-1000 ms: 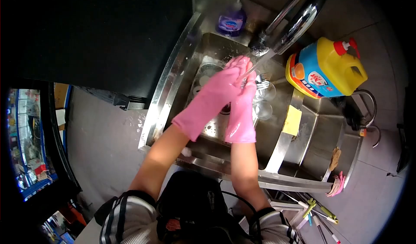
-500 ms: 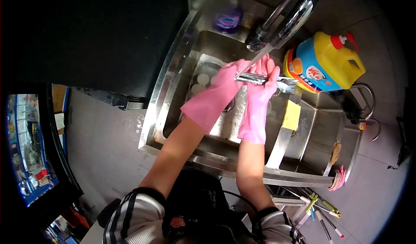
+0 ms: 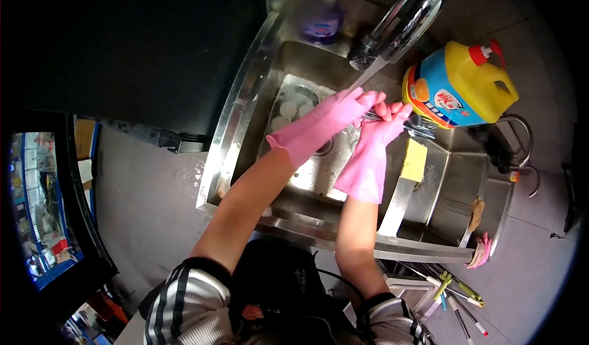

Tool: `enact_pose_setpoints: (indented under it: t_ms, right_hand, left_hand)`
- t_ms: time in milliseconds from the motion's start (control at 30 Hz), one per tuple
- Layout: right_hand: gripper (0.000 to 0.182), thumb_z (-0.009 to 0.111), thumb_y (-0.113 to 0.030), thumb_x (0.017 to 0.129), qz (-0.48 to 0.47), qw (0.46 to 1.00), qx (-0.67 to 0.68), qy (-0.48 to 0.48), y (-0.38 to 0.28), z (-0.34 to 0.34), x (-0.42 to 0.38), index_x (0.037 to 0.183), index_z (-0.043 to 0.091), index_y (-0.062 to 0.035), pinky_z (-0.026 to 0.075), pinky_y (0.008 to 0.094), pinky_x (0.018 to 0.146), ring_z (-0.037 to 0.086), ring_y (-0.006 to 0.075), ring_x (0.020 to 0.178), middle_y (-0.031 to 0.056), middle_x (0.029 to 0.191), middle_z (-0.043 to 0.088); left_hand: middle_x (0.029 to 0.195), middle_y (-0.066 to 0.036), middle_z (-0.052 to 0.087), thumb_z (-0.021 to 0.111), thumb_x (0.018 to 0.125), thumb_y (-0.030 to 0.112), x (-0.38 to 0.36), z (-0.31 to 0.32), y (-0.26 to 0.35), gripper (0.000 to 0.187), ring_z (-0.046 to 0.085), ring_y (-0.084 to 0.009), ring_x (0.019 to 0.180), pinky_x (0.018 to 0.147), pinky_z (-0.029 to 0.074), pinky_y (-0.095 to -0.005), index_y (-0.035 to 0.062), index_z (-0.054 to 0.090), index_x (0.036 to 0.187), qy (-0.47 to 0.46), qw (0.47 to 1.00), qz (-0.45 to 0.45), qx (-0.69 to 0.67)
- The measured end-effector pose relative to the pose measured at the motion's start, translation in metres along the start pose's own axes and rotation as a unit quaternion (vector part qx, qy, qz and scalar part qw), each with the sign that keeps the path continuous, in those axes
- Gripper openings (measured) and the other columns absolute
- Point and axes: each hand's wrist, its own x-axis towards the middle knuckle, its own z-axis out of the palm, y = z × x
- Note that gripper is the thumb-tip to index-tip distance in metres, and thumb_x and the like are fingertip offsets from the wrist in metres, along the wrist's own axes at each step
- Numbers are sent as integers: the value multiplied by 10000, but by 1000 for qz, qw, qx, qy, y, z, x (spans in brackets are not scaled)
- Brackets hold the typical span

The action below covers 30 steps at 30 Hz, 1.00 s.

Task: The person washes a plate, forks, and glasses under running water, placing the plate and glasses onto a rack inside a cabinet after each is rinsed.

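Both hands wear pink rubber gloves above the left basin of the steel sink. My left hand is closed on the handle end of some metal cutlery, under the water running from the chrome faucet. My right hand is wrapped round the same cutlery, just to the right of the left one. The fork-like ends stick out to the right, past the fingers. How many pieces there are cannot be told.
A yellow detergent jug stands behind the right basin; a purple soap bottle is at the back left. A yellow sponge lies on the divider. Pink gloves hang at the front right corner, above long-handled tools.
My left hand has moved right along the cutlery. My right hand, which was open-palmed under it, has curled its fingers round it and shifted slightly right.
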Motion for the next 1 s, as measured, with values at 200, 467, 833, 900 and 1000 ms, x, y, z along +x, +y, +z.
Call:
enact_pose_setpoints:
  t_ms: [200,467,833,900,1000]
  right_hand:
    - [440,531,-480,1026,34,996,21,82,-10,21,-2,780,496,-117,502,335,639,428,137,531,-14,602,421]
    - [438,383,-211,1073,237,961,40,-139,56,-2,-18,1437,439,25,475,441,1119,596,326,1246,208,1441,525]
    - [554,538,-354,1043,289,932,-45,-215,58,52,-47,1405,466,59,534,442,978,612,346,1217,211,1330,610]
    - [489,606,-292,1016,286,944,-97,-130,52,49,-48,1322,529,83,575,426,901,681,355,1071,225,1245,649]
    - [423,616,-299,1012,265,943,-188,-70,47,56,-51,1204,606,78,592,413,834,718,368,911,217,1123,696]
  left_hand:
    - [847,-91,686,387,1039,495,14,6,-10,497,652,-169,651,604,515,-311,86,668,1008,-8,998,-61,7]
    - [795,-121,695,727,910,369,-32,-76,-31,430,670,-187,590,483,492,-244,25,598,1134,-180,973,-89,-112]
    - [1001,-186,728,581,988,114,-76,-92,-31,261,743,-305,896,810,613,-399,-53,593,1187,-202,919,-147,-303]
    - [1008,-190,726,544,995,110,-78,-89,-26,262,742,-298,882,786,612,-389,-46,594,1200,-178,915,-174,-319]
    - [991,-207,719,527,1025,184,-79,-89,-27,293,734,-317,837,794,606,-389,-62,608,1161,-157,924,-148,-315]
